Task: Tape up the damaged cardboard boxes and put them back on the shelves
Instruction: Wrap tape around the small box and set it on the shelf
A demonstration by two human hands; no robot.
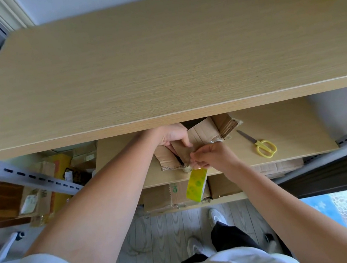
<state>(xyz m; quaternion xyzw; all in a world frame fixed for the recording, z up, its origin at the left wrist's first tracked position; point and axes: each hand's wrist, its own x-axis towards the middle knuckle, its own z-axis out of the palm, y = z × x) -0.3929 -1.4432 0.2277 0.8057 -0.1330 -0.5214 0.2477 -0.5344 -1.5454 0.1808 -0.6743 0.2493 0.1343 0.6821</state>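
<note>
Our right hand [212, 156] has its fingers curled together, pinching the loose end of the tape above the tape roll [197, 185], a glossy yellow-green ring that hangs at six o'clock from the fingertips, out past the shelf edge. At eleven o'clock from it, our left hand [172, 134] curls over a flap of the cardboard box [194, 145], thumb pressed against the flap's face. The box is brown corrugated board, creased and ragged at its corners, flaps splayed open, sitting on the middle shelf [289, 129], a pale wood-grain board. At three o'clock from the box lie scissors [258, 143] with yellow loop handles and grey blades, flat on the same board, apart from the box. A wider shelf of the same grain, the upper shelf [159, 67], overhangs at twelve o'clock. More flat brown cartons [165, 195] sit below at six.
</note>
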